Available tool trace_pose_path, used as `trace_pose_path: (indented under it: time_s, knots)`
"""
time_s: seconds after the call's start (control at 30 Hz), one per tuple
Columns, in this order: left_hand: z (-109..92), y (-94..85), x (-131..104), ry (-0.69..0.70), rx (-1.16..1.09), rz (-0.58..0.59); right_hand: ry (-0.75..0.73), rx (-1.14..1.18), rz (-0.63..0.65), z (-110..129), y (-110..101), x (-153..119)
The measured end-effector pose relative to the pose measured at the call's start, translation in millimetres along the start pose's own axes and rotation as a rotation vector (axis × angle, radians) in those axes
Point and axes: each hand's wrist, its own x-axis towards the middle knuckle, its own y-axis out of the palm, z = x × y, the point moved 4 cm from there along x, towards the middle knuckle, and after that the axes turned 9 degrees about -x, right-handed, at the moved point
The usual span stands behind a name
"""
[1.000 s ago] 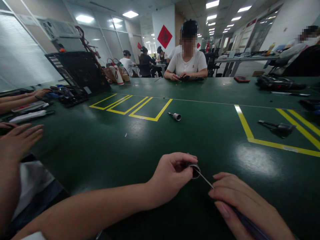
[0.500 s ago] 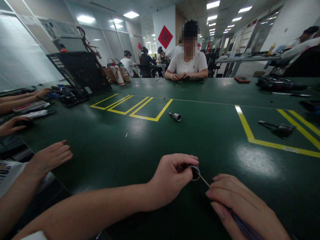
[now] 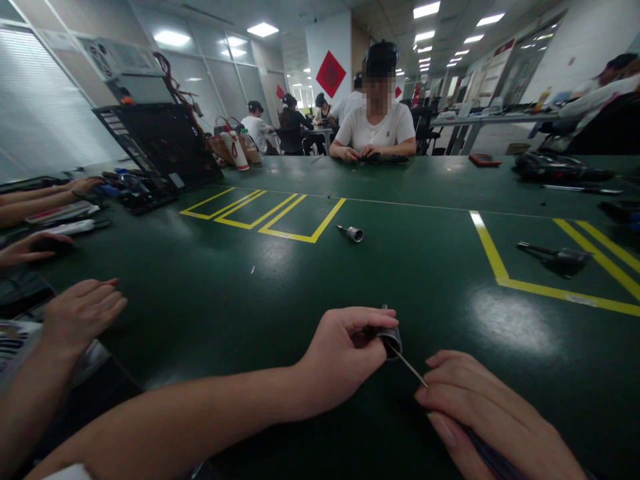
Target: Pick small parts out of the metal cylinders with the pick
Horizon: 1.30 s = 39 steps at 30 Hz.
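A hollow metal cylinder is pinched between the thumb and fingers of my left hand, its open end turned toward the right. My right hand grips a thin metal rod with a dark handle, partly hidden under the palm. The rod's tip reaches into the cylinder's opening; what it touches inside is hidden. Farther off on the green table, a similar metal cup with a stem lies on its side. Another stemmed metal piece rests inside the yellow tape marking at the right.
Another person's hand is over the table's left edge, near a hand on a dark mouse. A person sits across the table. Black equipment stands back left; a black bundle lies back right.
My right hand and the rod have shifted slightly to the right and down. The cylinder in my left hand has tilted a little. The other person's hand at the left has moved left.
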Motion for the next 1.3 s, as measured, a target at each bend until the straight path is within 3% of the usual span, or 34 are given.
trace_pose_path:
  time_s: [0.1,0.67,0.97,1.13,1.3]
  knots:
    - [-0.1,0.2,-0.5,0.003,-0.007,-0.003,-0.026,0.02,-0.038,0.7,1.0,0.4]
    - [1.6,-1.6,-0.8,-0.004,-0.044,-0.023,-0.004,0.056,0.015,5.4,0.4,6.9]
    - [0.8,-3.8,4.2,-0.042,-0.032,-0.038,0.004,0.035,-0.037,2.9,-1.3,0.1]
    - [-9.9,-21.8,18.2,-0.006,0.0,-0.161,-0.023,0.062,-0.056,1.7,-3.1,2.2]
    - [-25.0,-52.2,48.8,0.124,-0.06,-0.313,0.118,0.096,-0.054,1.5,-2.4,4.1]
